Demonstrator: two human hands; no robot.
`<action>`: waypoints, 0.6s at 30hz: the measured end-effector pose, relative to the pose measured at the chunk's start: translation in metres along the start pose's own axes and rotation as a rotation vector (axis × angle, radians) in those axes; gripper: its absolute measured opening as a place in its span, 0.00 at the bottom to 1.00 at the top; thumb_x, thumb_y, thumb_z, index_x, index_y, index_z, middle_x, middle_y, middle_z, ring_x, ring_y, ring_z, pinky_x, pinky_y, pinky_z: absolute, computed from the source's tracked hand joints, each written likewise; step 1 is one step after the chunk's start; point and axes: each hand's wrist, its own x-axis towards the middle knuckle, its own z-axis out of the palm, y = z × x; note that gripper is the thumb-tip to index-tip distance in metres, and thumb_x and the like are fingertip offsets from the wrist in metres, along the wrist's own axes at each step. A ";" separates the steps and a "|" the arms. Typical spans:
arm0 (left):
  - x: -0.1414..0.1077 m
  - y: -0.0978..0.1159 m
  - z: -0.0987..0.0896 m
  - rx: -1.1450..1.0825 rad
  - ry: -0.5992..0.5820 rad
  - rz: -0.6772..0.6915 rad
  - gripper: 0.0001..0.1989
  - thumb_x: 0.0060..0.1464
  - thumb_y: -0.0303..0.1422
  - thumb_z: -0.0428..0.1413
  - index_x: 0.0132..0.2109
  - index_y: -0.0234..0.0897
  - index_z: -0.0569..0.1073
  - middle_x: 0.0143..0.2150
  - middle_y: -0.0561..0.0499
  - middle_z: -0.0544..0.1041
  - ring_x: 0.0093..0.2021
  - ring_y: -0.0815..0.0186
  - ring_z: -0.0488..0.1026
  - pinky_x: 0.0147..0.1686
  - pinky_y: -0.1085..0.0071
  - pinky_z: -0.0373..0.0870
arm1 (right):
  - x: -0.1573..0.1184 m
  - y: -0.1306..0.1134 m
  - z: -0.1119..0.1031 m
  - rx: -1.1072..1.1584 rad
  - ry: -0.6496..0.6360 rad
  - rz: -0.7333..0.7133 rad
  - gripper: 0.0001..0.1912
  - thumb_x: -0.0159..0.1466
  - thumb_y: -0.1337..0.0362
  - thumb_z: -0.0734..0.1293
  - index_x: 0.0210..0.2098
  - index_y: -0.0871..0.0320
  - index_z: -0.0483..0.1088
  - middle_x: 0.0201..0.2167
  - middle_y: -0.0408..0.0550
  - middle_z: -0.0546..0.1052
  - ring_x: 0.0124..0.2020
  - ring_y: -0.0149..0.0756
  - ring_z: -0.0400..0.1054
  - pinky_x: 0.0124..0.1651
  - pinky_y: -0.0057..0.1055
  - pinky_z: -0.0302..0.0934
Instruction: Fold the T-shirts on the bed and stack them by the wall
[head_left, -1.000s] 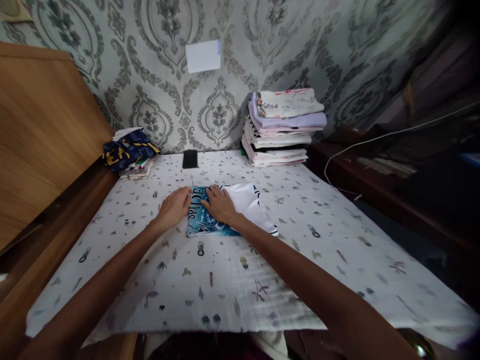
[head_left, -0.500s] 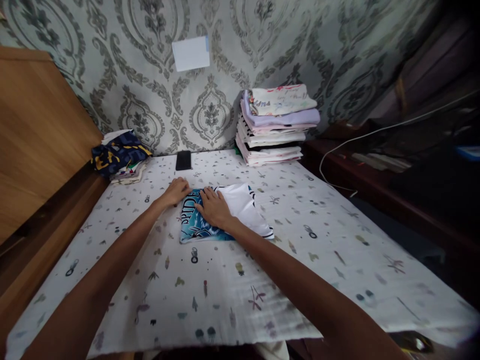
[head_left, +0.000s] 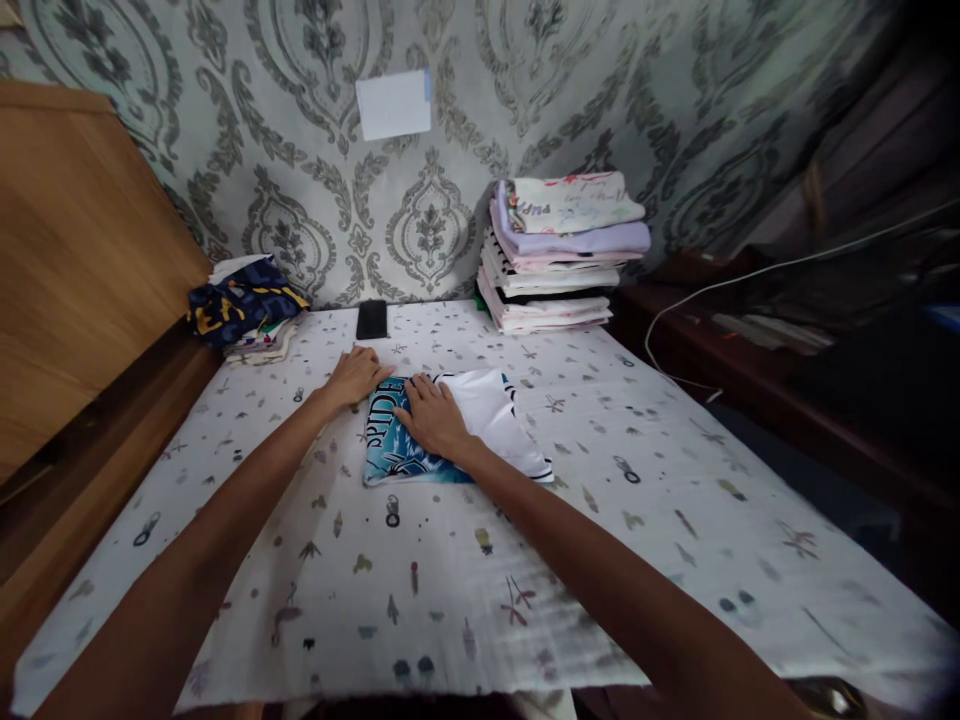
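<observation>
The cloth [head_left: 491,415] seems smoothed by the right hand [head_left: 433,415], fingers spread; the left hand's [head_left: 354,377] grip can't be told. Neat edges seem needed next.

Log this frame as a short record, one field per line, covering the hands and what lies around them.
Garment: folded, teal print beside white
Left hand: at its far left corner
Right hand: palm down on it
Dark flat object: near the wall
Taller stack: folded clothes, far right
Smaller pile: clothes, far left
Patterned cloth: underneath
</observation>
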 end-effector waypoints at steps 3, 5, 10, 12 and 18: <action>-0.015 0.007 -0.006 0.067 0.054 -0.050 0.18 0.65 0.42 0.47 0.37 0.34 0.75 0.48 0.40 0.74 0.55 0.52 0.66 0.57 0.54 0.61 | -0.001 -0.001 -0.001 0.003 -0.003 0.007 0.32 0.73 0.52 0.52 0.68 0.68 0.56 0.70 0.62 0.56 0.73 0.49 0.45 0.71 0.50 0.39; -0.028 0.012 -0.010 0.004 0.122 -0.184 0.15 0.64 0.40 0.48 0.41 0.34 0.73 0.49 0.39 0.73 0.54 0.52 0.67 0.55 0.56 0.63 | -0.001 -0.002 -0.002 0.013 -0.009 0.012 0.32 0.73 0.52 0.52 0.68 0.69 0.56 0.71 0.62 0.56 0.73 0.49 0.45 0.72 0.50 0.39; -0.063 0.025 -0.012 -0.407 0.074 -0.514 0.11 0.62 0.41 0.50 0.40 0.37 0.68 0.37 0.46 0.78 0.37 0.60 0.75 0.36 0.67 0.69 | -0.001 -0.002 -0.009 0.085 -0.031 0.034 0.31 0.73 0.53 0.54 0.68 0.67 0.56 0.71 0.61 0.56 0.73 0.47 0.44 0.72 0.50 0.38; -0.073 0.031 -0.011 -0.463 0.015 -0.536 0.12 0.61 0.42 0.50 0.37 0.37 0.68 0.28 0.49 0.76 0.26 0.64 0.73 0.25 0.72 0.64 | -0.001 -0.002 -0.015 0.143 -0.039 0.052 0.30 0.73 0.54 0.54 0.68 0.66 0.57 0.70 0.61 0.57 0.73 0.46 0.45 0.72 0.49 0.39; -0.081 0.048 -0.014 -0.806 -0.126 -0.659 0.16 0.44 0.43 0.64 0.27 0.37 0.70 0.12 0.57 0.65 0.12 0.72 0.57 0.14 0.76 0.44 | -0.008 -0.004 -0.029 0.379 0.162 0.135 0.25 0.74 0.59 0.51 0.64 0.61 0.64 0.65 0.58 0.67 0.69 0.43 0.55 0.69 0.45 0.49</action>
